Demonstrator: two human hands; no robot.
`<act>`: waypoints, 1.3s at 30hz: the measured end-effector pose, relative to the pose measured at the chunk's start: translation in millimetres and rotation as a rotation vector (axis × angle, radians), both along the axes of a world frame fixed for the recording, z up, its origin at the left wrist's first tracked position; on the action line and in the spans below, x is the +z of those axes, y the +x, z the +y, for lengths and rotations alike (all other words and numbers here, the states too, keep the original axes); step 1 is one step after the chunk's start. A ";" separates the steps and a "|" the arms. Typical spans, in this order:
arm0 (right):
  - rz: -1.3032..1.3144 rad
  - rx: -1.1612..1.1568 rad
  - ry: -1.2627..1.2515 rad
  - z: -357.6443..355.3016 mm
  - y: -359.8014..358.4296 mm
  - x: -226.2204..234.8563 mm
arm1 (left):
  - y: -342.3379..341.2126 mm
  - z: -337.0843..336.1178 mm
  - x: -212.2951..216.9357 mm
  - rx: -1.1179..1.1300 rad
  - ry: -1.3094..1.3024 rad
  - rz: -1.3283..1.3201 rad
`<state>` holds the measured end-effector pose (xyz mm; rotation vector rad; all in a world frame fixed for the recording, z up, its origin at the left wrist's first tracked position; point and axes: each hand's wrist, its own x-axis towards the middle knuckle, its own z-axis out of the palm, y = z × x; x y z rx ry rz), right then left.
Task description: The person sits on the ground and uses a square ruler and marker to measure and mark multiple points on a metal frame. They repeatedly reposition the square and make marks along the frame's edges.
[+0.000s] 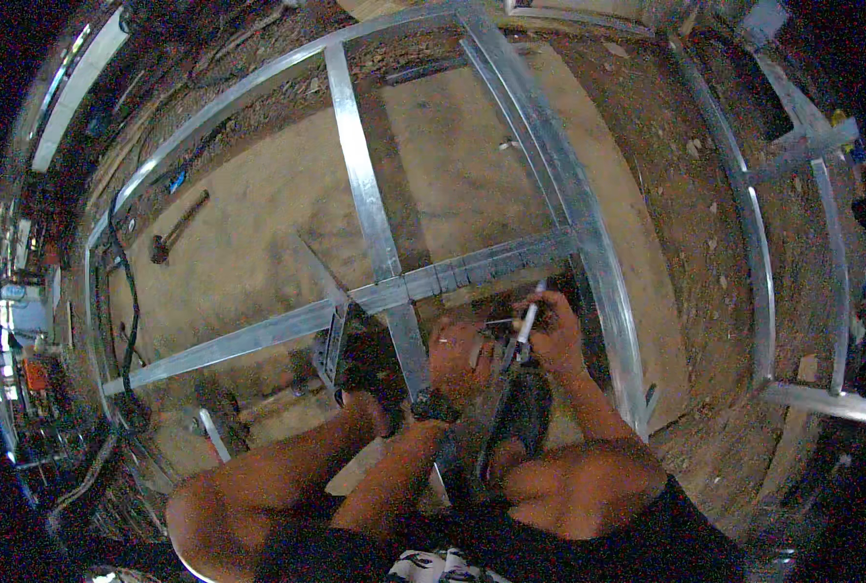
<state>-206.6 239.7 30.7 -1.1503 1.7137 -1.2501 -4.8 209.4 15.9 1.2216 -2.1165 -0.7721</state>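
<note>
My right hand (557,335) is closed around a slim white pen-like stick (527,323), held upright at a tilt beside the metal frame. Close to its left, my left hand (457,355) has curled fingers near a thin rod; what it grips, if anything, is too dim to make out. A dark strap or watch (435,404) circles the left wrist. Both hands are just on my side of the frame's crossbar (477,272), which bears several dark marks. A thin metal square (337,325) leans against the crossbar to the left of my hands.
The large silver frame (357,160) lies over brown board (258,209) on dirt. A hammer (182,225) rests on the board at left, near a black cable (134,301). Another metal frame (762,277) lies at right. My bent legs flank the work.
</note>
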 end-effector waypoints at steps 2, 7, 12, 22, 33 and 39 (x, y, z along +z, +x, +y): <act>-0.123 -0.117 0.031 24.6 -4.6 -7.4 | -12.9 21.5 -5.2 0.012 0.187 0.093; 0.097 -0.240 0.004 45.3 -11.9 -8.6 | -42.9 46.4 -8.4 0.151 0.443 0.229; 0.247 -0.291 -0.013 25.0 -5.2 -5.8 | -56.9 21.4 -30.4 0.232 0.678 0.449; 0.264 -0.256 -0.054 3.7 -2.5 12.1 | -71.7 -12.8 -3.1 0.433 0.979 0.598; 0.345 -0.065 -0.205 53.8 -16.8 28.4 | -47.4 0.6 18.1 0.079 0.646 0.352; -0.008 -0.129 -0.096 73.6 -14.1 44.4 | -42.6 9.2 71.5 0.081 0.827 0.506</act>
